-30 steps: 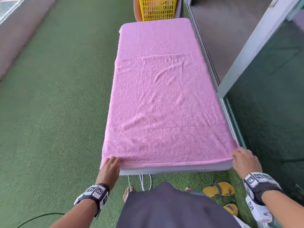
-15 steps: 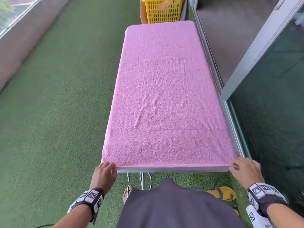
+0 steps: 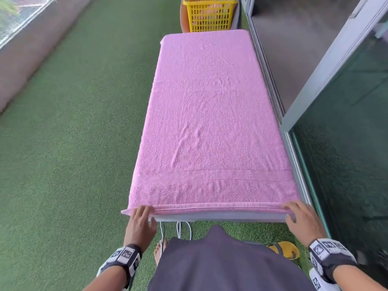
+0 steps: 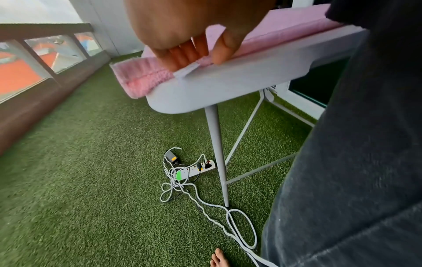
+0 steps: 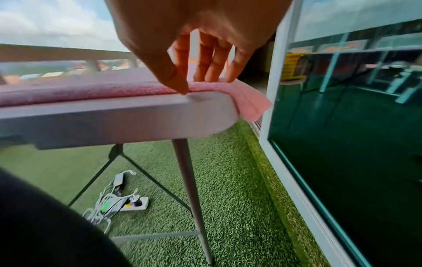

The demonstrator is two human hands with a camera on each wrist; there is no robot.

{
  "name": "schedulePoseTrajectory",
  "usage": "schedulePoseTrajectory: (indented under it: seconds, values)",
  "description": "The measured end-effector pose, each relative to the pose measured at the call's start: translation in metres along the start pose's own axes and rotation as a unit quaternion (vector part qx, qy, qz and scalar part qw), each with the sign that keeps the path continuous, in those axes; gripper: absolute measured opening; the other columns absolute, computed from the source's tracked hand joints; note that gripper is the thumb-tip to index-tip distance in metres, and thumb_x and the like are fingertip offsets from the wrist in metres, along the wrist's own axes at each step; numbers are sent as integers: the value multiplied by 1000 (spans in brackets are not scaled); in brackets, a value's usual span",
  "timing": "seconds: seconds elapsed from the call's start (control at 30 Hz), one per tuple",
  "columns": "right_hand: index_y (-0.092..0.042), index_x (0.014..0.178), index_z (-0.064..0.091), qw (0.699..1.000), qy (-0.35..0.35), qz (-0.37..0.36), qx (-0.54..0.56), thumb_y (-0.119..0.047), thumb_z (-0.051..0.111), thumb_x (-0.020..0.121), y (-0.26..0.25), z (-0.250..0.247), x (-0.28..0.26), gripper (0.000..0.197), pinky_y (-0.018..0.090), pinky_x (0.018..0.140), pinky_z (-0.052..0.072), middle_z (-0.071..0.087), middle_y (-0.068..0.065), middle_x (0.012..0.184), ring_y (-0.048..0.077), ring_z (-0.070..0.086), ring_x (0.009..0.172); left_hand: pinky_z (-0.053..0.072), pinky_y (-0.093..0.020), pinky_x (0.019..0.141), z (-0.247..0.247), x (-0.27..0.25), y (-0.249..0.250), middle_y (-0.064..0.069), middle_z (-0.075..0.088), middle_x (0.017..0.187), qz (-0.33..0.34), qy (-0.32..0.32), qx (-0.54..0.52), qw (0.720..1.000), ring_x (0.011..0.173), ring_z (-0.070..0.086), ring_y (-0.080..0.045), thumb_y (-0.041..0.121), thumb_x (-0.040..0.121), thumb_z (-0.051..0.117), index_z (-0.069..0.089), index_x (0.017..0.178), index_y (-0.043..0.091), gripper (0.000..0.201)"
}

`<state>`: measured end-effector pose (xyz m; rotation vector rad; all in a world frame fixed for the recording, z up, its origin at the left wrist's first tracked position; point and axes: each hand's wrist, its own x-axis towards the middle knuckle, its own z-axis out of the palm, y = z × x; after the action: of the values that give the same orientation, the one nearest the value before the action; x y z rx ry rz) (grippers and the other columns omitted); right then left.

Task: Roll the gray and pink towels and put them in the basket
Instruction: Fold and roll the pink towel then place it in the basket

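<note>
A pink towel [image 3: 210, 122] lies spread flat along a gray folding table [image 3: 220, 217], its hem at the near edge. My left hand [image 3: 144, 211] rests at the near left corner. Its fingers and thumb touch the hem [image 4: 141, 75] beside a white tag. At the near right corner my right hand [image 3: 294, 208] lays straight fingers on the towel [image 5: 91, 86], its thumb tip at the hem. A yellow basket [image 3: 210, 15] stands beyond the table's far end. No gray towel is in view.
A glass sliding door and its frame [image 3: 346, 143] run close along the table's right side. Green turf and a low wall [image 3: 31, 49] lie to the left. A power strip with tangled cables [image 4: 196, 168] sits under the table. A yellow sandal [image 3: 285, 248] lies by my feet.
The towel's wrinkles have flattened out. Both hands moved from holding the near corners to resting their fingers on top of the hem.
</note>
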<state>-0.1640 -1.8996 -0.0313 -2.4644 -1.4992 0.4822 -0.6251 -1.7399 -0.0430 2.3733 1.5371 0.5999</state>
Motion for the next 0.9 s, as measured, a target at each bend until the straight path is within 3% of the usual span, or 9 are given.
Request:
schedulePoseTrajectory:
  seconds: [0.1, 0.2, 0.37, 0.5, 0.57, 0.63, 0.73, 0.8, 0.9]
  values:
    - [-15, 101, 69, 999, 25, 22, 10, 2, 69, 78, 7, 0, 3, 28, 38, 84, 45, 61, 1, 108, 23, 55, 98, 40, -25, 81, 1, 5, -5, -8, 64, 83, -21, 23, 0, 1000, 81, 44, -13, -14, 56, 81, 65, 83, 1, 34]
    - [-11, 104, 69, 999, 39, 26, 5, 4, 67, 78, 6, -1, 9, 30, 29, 75, 41, 62, 4, 111, 21, 54, 97, 47, -30, 78, -1, 13, -8, -8, 66, 83, -10, 20, 29, 999, 81, 45, -13, -13, 59, 82, 67, 85, 2, 33]
    - [-5, 97, 72, 996, 76, 49, 25, 11, 66, 75, 10, 5, 18, 28, 34, 78, 43, 68, 10, 103, 29, 57, 95, 53, -39, 77, -3, 21, -18, -6, 71, 94, -70, -20, 39, 997, 85, 61, -26, -10, 71, 74, 71, 96, 9, 31]
    - [-4, 87, 75, 993, 102, 33, 39, 7, 69, 75, 5, -2, 19, 17, 38, 79, 43, 71, 10, 89, 30, 58, 86, 43, -28, 61, -11, 30, -8, -9, 71, 72, -40, 9, 22, 999, 64, 62, -26, -20, 64, 74, 73, 78, 4, 27]
    - [-16, 69, 71, 993, 112, 21, -10, 1, 69, 76, 7, -7, 17, 18, 35, 74, 35, 66, -3, 70, 23, 53, 74, 39, -31, 63, -18, 30, -11, 1, 64, 67, -68, -22, 49, 996, 64, 57, -22, 1, 79, 67, 67, 74, 13, 13]
    - [-26, 53, 51, 993, 88, 29, -75, -9, 61, 83, 3, -13, 17, 36, 33, 75, 27, 50, -16, 58, 17, 46, 69, 36, -38, 75, -21, 29, -16, 7, 57, 68, -100, -61, 92, 989, 70, 53, -20, 24, 87, 46, 57, 73, 20, 19]
    - [-29, 70, 48, 990, 48, 47, -121, -20, 46, 94, -2, -12, 21, 26, 35, 84, 25, 53, -15, 71, 14, 48, 78, 30, -38, 86, -19, 37, -18, 6, 54, 85, -119, -99, 125, 980, 85, 52, -17, 26, 92, 43, 51, 93, 23, 8]
    - [-28, 87, 53, 987, 77, 69, -120, -21, 52, 91, -4, -13, 23, 8, 38, 86, 26, 56, -5, 89, 18, 50, 87, 32, -43, 92, -16, 42, -20, -2, 50, 101, -139, -85, 137, 977, 94, 48, -19, 24, 89, 53, 45, 114, 23, 26]
    - [-19, 88, 57, 992, 107, 54, -41, -12, 59, 87, -8, -12, 24, 7, 38, 79, 34, 53, 3, 92, 25, 51, 86, 43, -40, 81, -13, 40, -14, -5, 48, 99, -117, -14, 87, 989, 87, 44, -19, 3, 78, 62, 44, 108, 19, 39]
